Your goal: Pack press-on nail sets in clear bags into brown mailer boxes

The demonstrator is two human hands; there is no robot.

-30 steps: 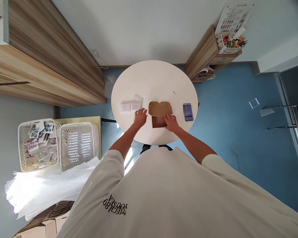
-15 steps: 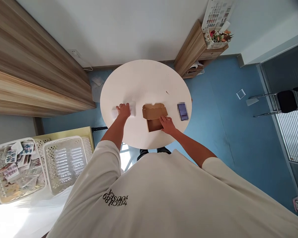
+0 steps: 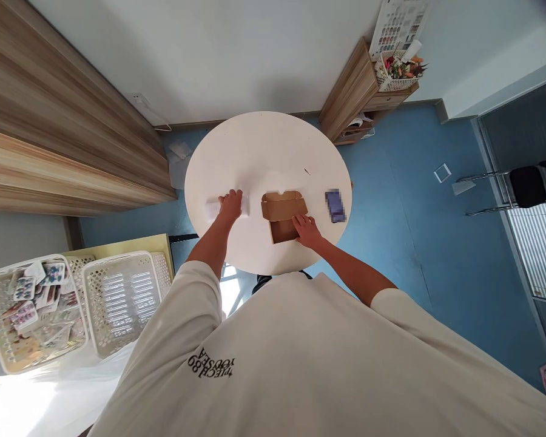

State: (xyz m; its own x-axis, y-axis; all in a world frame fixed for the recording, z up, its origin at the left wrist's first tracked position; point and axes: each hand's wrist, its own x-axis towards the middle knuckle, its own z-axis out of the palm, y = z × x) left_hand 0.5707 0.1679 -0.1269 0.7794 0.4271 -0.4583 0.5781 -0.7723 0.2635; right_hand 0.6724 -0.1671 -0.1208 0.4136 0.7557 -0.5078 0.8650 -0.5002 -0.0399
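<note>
A small brown cardboard box (image 3: 283, 232) with its lid raised lies on the round white table (image 3: 268, 142). My right hand (image 3: 306, 229) holds the box at its right side, fingers reaching over the edge. To the left, white translucent packets (image 3: 212, 210) lie side by side. My left hand (image 3: 230, 204) is on the right-hand packets, its fingers bent around them and partly covering them. A purple item (image 3: 335, 206), blurred out, rests right of the box.
White baskets stand at the left, one with bagged small items (image 3: 36, 309), another (image 3: 121, 303) beside it. A wooden cabinet (image 3: 350, 91) is against the wall, with a flower basket (image 3: 400, 70) on top. A chair (image 3: 528, 185) is at the far right.
My left hand has moved left from beside the box onto the white packets and closed around some, then shifted slightly right. My right hand stays at the box. The camera view has turned.
</note>
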